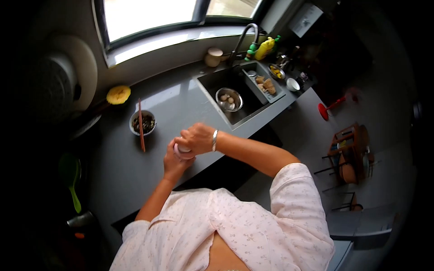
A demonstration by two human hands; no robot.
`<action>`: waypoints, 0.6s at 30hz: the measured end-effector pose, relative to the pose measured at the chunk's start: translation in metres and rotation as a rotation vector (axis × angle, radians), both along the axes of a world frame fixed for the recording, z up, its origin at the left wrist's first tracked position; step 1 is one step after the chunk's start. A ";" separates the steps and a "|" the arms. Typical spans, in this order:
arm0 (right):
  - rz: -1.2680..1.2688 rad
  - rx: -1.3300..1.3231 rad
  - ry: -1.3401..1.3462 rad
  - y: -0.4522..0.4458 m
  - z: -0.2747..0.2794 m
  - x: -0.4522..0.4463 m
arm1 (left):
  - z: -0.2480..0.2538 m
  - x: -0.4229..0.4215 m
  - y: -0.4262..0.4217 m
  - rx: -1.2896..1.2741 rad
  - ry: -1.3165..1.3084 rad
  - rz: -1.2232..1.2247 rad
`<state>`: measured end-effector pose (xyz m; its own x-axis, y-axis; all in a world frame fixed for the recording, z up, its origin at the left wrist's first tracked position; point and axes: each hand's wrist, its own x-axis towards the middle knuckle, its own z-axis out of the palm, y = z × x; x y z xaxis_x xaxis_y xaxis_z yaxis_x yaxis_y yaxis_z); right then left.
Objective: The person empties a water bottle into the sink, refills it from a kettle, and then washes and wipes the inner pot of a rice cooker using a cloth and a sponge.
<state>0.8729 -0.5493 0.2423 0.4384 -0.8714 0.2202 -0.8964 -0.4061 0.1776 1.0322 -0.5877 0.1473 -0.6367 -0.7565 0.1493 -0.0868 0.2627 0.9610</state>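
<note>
Pale pink container [180, 155]: at near edge of counter [181, 106], left hand [172, 162] grasping side, right hand [198, 138] clasping top; handling under way, completion not shown. Filled bowl [132, 124], chopsticks [140, 118] across: ten o'clock.

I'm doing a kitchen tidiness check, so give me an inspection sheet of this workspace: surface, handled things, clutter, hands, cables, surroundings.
Surface: grey countertop, showing light reflections.
Handled things: pale pink object, mostly hidden by the hands.
Clutter: bowl of dark food, chopsticks lying across it; round yellow item further back.
Hands: left hand wraps around the pale pink object; right hand, bracelet at the wrist, closes over its top.
Cables: nothing seen.
Surroundings: sink holding a metal bowl with pale round items; faucet; window behind the counter.
</note>
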 end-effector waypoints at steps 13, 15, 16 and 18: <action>-0.577 0.151 -0.242 0.033 0.014 0.033 | -0.016 -0.007 0.001 0.015 0.187 -0.058; -0.368 0.103 -0.193 0.029 0.018 0.019 | -0.030 -0.006 -0.002 0.182 0.299 -0.150; -0.189 0.077 -0.155 0.025 0.017 0.013 | -0.029 -0.005 -0.006 0.164 0.313 -0.123; -0.104 0.056 -0.147 0.016 0.015 0.007 | -0.026 -0.010 -0.010 0.134 0.376 -0.196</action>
<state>0.8800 -0.5334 0.2573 0.3124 -0.9228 0.2253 -0.9486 -0.3158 0.0217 1.0224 -0.5977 0.1210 -0.6905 -0.6551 0.3067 0.3140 0.1105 0.9430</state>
